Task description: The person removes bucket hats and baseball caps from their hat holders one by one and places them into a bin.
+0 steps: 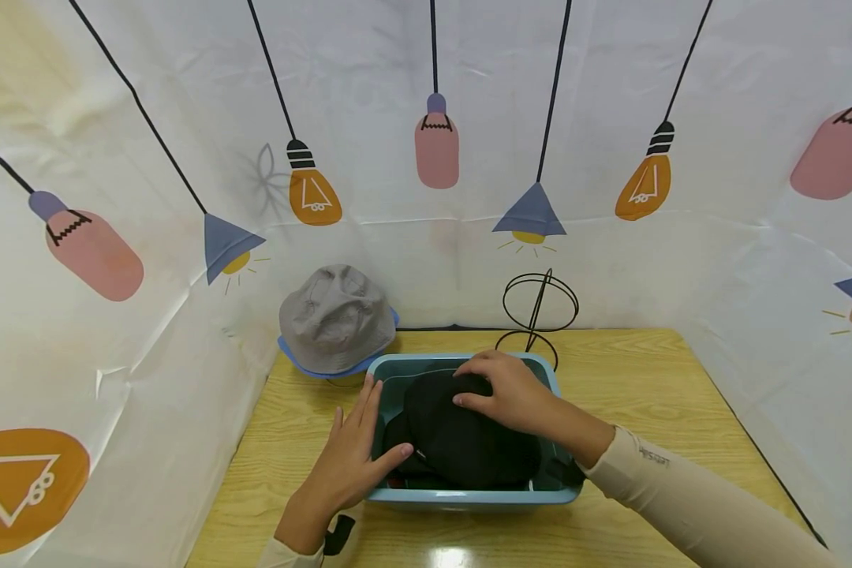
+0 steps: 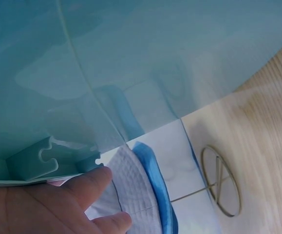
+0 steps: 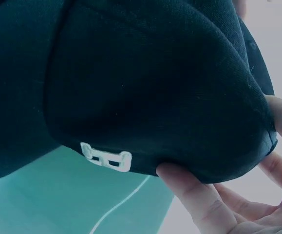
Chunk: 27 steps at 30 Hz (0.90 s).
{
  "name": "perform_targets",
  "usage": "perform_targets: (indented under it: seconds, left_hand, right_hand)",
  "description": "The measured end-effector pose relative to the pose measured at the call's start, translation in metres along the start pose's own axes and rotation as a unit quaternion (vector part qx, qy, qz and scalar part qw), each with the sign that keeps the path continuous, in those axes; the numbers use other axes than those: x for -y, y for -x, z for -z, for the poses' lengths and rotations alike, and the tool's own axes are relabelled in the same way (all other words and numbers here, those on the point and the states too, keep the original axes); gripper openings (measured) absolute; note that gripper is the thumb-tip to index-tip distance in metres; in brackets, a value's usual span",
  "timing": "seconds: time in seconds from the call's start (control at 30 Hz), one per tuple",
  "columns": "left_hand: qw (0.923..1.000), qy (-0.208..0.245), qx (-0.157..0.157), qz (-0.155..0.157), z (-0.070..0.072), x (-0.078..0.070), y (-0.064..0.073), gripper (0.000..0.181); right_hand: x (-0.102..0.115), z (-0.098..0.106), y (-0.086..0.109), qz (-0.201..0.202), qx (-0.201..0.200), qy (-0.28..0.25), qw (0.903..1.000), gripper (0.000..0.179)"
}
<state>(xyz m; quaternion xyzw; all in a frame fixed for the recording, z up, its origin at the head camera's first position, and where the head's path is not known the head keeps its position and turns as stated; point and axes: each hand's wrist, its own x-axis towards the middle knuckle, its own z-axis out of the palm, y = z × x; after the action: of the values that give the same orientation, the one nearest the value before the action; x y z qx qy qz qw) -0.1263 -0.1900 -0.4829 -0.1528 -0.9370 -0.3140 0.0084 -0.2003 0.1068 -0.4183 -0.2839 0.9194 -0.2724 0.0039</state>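
Note:
A black cap lies in a blue-green plastic bin, with more dark fabric under it on the left. My right hand grips the cap's far edge between thumb and fingers. In the right wrist view the cap carries a white emblem, and the fingers curl about its edge. At the bin's left rim rests my left hand, its fingers straight along the outside and its thumb over the inside. The left wrist view shows this hand beside the bin's wall.
Behind the bin at left, a grey bucket hat sits over something blue, with thin wire beneath it. A bare black wire stand rises behind the bin at right. The wooden table meets a white printed sheet at the back.

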Motion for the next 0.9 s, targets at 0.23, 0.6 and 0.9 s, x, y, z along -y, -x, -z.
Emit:
perform_targets:
  seconds: [0.23, 0.6, 0.9]
  left_hand:
    - [1.0, -0.002, 0.001, -0.001, 0.0, -0.001, 0.0, 0.094]
    - [1.0, -0.004, 0.006, 0.0, 0.001, -0.001, 0.0, 0.095]
    - [0.9998, 0.001, 0.015, 0.014, 0.001, -0.002, 0.0, 0.095]
  right_hand:
    - [-0.004, -0.007, -0.005, -0.006, 0.045, -0.007, 0.9989, 0.038]
    - [-0.001, -0.017, -0.011, 0.012, 0.095, 0.008, 0.9954, 0.048]
    - [-0.004, -0.018, -0.012, 0.037, 0.154, 0.002, 0.9874, 0.069]
